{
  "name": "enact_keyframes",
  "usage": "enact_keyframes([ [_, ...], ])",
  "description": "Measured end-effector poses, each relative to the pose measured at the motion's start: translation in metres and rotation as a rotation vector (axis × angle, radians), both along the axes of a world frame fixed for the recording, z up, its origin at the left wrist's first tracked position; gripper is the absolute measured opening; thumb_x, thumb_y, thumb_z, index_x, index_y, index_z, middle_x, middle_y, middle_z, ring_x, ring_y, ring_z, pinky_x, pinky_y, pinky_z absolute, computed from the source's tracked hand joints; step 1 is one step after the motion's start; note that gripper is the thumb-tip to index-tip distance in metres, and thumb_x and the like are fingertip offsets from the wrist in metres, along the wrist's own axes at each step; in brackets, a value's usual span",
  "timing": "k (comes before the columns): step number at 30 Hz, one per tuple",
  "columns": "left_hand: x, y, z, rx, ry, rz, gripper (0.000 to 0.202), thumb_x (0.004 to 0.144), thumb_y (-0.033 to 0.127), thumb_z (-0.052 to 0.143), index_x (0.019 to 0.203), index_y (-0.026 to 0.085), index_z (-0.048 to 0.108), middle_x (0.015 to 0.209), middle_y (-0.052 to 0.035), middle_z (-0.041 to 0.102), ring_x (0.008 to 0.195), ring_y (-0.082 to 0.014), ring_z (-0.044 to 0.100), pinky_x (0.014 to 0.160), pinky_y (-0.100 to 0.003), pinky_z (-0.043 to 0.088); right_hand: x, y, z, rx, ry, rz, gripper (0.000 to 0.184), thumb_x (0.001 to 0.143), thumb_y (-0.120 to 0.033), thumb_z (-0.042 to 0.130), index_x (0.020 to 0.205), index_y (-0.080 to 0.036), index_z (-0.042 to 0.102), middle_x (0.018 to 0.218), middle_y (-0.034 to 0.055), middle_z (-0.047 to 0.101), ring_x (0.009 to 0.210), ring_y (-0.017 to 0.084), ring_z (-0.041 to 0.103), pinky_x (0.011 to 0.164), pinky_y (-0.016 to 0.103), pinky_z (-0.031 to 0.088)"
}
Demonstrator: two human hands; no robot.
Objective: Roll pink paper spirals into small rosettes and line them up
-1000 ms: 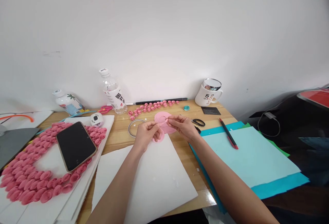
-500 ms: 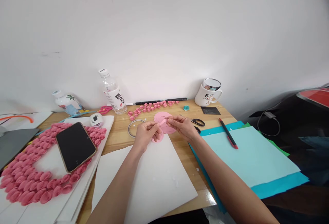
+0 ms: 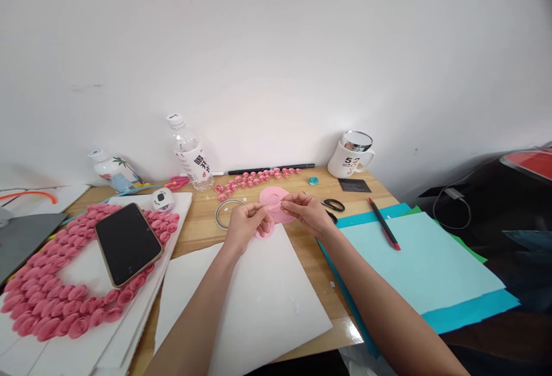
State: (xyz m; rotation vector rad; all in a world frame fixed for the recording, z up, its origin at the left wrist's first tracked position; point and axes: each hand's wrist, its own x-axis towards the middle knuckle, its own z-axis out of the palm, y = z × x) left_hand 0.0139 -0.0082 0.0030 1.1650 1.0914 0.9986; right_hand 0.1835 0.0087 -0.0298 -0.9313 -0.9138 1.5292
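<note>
Between my two hands runs a strip of pink paper (image 3: 274, 207), pinched at both ends. My left hand (image 3: 249, 222) is closed on its left end, and my right hand (image 3: 304, 213) grips the right end with the fingertips. A pink paper ring or curl (image 3: 264, 232) shows just below the left fingers. Behind the hands lie flat round pieces of pink paper (image 3: 268, 195), partly covered by the fingers. Under my wrists rests a white sheet (image 3: 271, 295) on the wooden table.
Small pink paper rolls (image 3: 259, 178), a teal roll (image 3: 313, 181), scissors (image 3: 333, 205) and a tape roll (image 3: 222, 215) surround the hands. Left are a phone (image 3: 128, 244) and pink paper flowers (image 3: 52, 307); a bottle (image 3: 192, 157) and mug (image 3: 351, 154) stand behind. Blue paper (image 3: 422, 261) lies right.
My right fingertips have dipped slightly, and the pink strip between the hands lies more level. My left hand has hardly moved; the view has shifted a little.
</note>
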Motion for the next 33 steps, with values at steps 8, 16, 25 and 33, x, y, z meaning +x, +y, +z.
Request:
enact_keyframes([
  [8,-0.0004,0.0003,0.0011,0.004,-0.006,-0.011,0.023,0.068,0.033,0.062,0.060,0.011,0.059,0.050,-0.0021,0.058,0.039,-0.0073,0.047,0.036,-0.018,0.036,-0.0021,-0.0008,0.0023,-0.013,0.037,-0.058,0.016,0.054,-0.024,0.078,0.066,-0.018,0.069,0.068,-0.0005,0.067,0.062,0.007,0.058,0.065,0.020,0.048],
  [16,-0.0009,0.0002,0.0011,0.007,-0.009,-0.010,0.022,0.068,0.033,0.062,0.063,0.011,0.060,0.052,-0.0019,0.058,0.039,-0.0076,0.048,0.036,-0.019,0.036,-0.0027,0.0003,0.0015,-0.016,0.064,-0.038,0.022,0.053,-0.026,0.078,0.072,-0.019,0.071,0.081,0.0016,0.070,0.073,0.011,0.061,0.080,0.027,0.049],
  [25,-0.0006,0.0002,0.0010,0.008,0.016,-0.006,0.023,0.068,0.032,0.062,0.058,0.012,0.057,0.050,-0.0022,0.059,0.038,-0.0073,0.047,0.037,-0.019,0.036,-0.0011,-0.0021,0.0049,-0.001,-0.003,-0.017,0.018,0.053,-0.025,0.078,0.065,-0.017,0.067,0.061,-0.0019,0.063,0.057,0.007,0.055,0.060,0.021,0.045],
  [33,-0.0007,0.0001,0.0017,0.002,0.005,-0.005,0.024,0.067,0.034,0.063,0.058,0.013,0.057,0.050,-0.0018,0.058,0.038,-0.0075,0.047,0.037,-0.019,0.036,-0.0019,-0.0009,0.0034,-0.005,0.012,-0.044,0.017,0.054,-0.026,0.078,0.064,-0.017,0.068,0.065,-0.0013,0.064,0.060,0.007,0.055,0.064,0.021,0.046],
])
